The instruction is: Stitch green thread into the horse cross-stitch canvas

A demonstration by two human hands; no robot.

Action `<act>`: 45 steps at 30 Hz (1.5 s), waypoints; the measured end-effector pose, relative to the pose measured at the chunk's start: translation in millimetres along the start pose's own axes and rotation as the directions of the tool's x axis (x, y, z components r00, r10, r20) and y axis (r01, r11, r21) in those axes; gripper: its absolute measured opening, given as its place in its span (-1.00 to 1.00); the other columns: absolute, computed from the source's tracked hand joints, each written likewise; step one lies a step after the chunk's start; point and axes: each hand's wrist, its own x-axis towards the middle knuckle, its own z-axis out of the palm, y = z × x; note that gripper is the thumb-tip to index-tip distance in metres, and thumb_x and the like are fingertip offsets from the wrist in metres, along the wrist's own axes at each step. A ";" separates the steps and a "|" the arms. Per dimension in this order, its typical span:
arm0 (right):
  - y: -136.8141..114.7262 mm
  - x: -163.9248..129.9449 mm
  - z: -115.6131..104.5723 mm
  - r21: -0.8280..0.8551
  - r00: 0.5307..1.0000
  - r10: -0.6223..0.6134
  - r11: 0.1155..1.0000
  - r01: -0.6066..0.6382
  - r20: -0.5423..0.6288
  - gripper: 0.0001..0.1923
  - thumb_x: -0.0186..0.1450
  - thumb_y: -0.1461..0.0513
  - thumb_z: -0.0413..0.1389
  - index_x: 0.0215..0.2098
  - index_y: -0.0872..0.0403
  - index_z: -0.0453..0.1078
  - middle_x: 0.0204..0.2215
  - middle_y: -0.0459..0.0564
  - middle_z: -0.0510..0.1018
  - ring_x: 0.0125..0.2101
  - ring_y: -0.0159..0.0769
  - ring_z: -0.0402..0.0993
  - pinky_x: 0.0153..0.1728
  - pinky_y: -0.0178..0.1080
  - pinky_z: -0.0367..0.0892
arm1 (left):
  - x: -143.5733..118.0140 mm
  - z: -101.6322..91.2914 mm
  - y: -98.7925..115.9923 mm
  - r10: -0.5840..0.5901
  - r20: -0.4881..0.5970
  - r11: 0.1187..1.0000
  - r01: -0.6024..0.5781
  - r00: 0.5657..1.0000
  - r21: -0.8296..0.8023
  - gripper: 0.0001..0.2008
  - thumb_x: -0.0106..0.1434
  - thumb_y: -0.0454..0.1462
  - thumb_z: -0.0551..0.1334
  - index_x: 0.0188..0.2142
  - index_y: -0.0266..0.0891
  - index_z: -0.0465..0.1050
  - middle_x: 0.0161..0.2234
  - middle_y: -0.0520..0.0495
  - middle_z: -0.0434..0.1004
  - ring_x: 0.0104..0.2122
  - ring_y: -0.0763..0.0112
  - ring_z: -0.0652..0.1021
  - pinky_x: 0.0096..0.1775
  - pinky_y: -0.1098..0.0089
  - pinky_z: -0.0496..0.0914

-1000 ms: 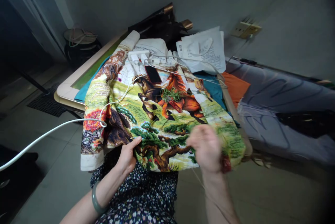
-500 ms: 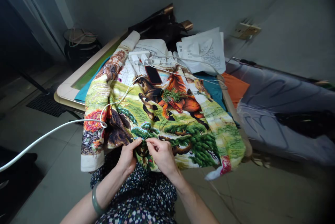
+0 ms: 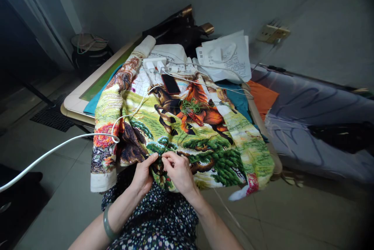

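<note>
A large cross-stitch cloth (image 3: 193,140) with horses and green trees drapes over the table and hangs over its near edge. At that edge my left hand (image 3: 143,174) grips the cloth, thumb on top and the other fingers underneath. Close beside it, my right hand (image 3: 179,170) is closed in a pinch over the cloth. Whatever sits between its fingertips is too small to make out; a thin thread seems to run near them. A tangle of green thread (image 3: 190,106) lies on the cloth farther back.
A phone (image 3: 171,84) and a white power strip (image 3: 154,63) with plugged-in chargers rest on the cloth. A white cable (image 3: 58,150) crosses from the left. White bags (image 3: 224,57) lie at the table's back. Both cloth sides are rolled. A wall socket (image 3: 274,33) is at right.
My right hand has shifted slightly up and left, its fingertips nearer my left thumb. The left hand stays on the cloth almost unmoved.
</note>
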 end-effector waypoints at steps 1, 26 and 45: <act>0.3 -0.5 -0.9 0.018 1.000 0.000 1.000 0.000 0.002 -0.81 0.30 0.30 0.05 -0.33 0.07 0.53 -0.58 -0.10 0.55 -0.57 -0.36 0.44 -0.47 -0.36 0.27 | 0.1 0.4 0.1 -0.002 -0.001 1.000 0.002 1.000 0.003 -0.78 -0.18 -0.33 0.50 -0.49 -0.35 0.58 -0.51 -0.03 0.61 -0.49 0.41 0.54 -0.33 0.38 0.45; 7.6 -2.6 5.8 0.125 0.993 -0.004 0.992 0.019 -0.119 -0.81 0.24 0.34 0.08 -0.41 0.06 0.53 -0.47 -0.03 0.56 -0.44 -0.29 0.47 -0.42 -0.31 0.32 | 1.7 2.5 0.5 -0.011 -0.027 0.999 0.012 1.000 0.036 -0.79 -0.20 -0.32 0.49 -0.52 -0.33 0.56 -0.54 -0.01 0.59 -0.51 0.44 0.52 -0.36 0.40 0.39; -16.2 9.8 18.3 -0.293 0.991 -0.084 0.955 0.051 -0.102 -0.83 0.31 0.34 0.05 -0.33 0.02 0.47 -0.28 0.05 0.45 -0.29 -0.23 0.44 -0.41 -0.32 0.32 | -2.4 0.8 0.1 -0.002 0.046 0.999 0.004 0.999 -0.037 -0.78 -0.12 -0.29 0.48 -0.43 -0.33 0.59 -0.45 -0.05 0.64 -0.42 0.37 0.57 -0.23 0.36 0.47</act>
